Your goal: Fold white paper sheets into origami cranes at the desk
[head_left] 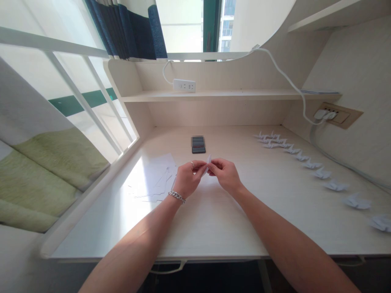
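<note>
Between my two hands, above the middle of the desk, is a small folded piece of white paper (209, 159). My left hand (190, 176), with a ring and a chain bracelet, pinches it from the left. From the right, the thumb and fingers of my right hand (224, 172) close on the same paper. Its tip points up past the fingertips, while most of it is hidden by them. White paper sheets and cut pieces (157, 179) lie on the desk just left of my left hand.
Several folded white paper cranes (311, 163) stand in a line along the desk's right side. A small dark case (198, 145) lies beyond my hands. On the shelf (226, 94) is a white power strip (184, 85); its cable runs to the wall socket (342, 115).
</note>
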